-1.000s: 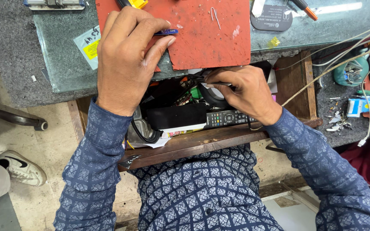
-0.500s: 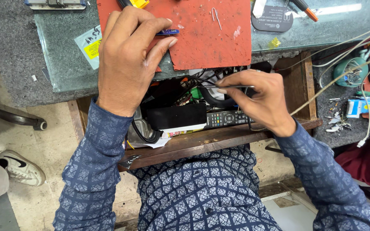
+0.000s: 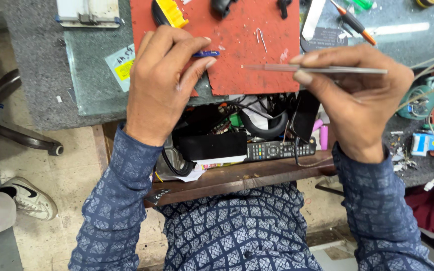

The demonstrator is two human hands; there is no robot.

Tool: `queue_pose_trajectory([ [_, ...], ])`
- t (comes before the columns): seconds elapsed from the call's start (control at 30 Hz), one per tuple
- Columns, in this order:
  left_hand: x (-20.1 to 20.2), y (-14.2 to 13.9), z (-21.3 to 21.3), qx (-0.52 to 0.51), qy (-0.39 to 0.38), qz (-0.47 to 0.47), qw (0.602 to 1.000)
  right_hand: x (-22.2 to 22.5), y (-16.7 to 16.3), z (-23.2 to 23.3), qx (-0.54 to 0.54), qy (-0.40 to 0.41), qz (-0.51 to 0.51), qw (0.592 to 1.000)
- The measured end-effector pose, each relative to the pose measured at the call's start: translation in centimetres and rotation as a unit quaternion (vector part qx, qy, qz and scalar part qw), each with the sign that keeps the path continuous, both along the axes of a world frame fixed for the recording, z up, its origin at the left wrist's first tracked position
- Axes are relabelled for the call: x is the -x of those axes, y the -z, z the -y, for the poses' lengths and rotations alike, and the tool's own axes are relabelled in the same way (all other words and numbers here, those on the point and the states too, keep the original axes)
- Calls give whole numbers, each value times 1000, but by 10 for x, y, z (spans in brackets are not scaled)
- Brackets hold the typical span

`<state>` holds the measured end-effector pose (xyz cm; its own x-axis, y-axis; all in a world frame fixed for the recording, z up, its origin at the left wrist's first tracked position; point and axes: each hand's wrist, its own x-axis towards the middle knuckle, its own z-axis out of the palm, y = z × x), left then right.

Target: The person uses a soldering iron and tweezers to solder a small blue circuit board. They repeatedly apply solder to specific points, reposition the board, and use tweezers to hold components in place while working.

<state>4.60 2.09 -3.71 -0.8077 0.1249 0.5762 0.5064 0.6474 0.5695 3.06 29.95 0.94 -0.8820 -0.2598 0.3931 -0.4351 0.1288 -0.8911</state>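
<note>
My left hand rests on the near edge of a red work mat, its fingers closed around a small blue part. My right hand is raised above the open drawer and pinches a pair of thin metal tweezers, held level with the tips pointing left over the mat. Below both hands the wooden drawer stands pulled out, full of cables, a black box and a remote control.
A yellow and black tool, a bent wire and an orange-handled tool lie on the bench. Cables and a teal reel are at the right. Another person's shoe stands on the floor at left.
My right hand has come up out of the drawer and now holds the tweezers over the mat's edge. The left hand has stayed in place.
</note>
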Motion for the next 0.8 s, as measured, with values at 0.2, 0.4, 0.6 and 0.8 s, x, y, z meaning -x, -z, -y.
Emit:
queue_pose_trajectory([
  [0.2, -1, -4, -2, -8, -18, 5, 1000, 26, -6, 26, -24, 13, 32, 999],
  [0.4, -3, -8, -6, -11, -59, -23, 998, 32, 6, 38, 25, -4, 79, 997],
  [0.6, -3, -10, -8, 10, -75, -27, 997, 32, 23, 30, 37, -17, 82, 996],
  [0.8, -4, -8, -9, 17, -76, -40, 996, 31, 31, 23, 22, -23, 80, 996],
])
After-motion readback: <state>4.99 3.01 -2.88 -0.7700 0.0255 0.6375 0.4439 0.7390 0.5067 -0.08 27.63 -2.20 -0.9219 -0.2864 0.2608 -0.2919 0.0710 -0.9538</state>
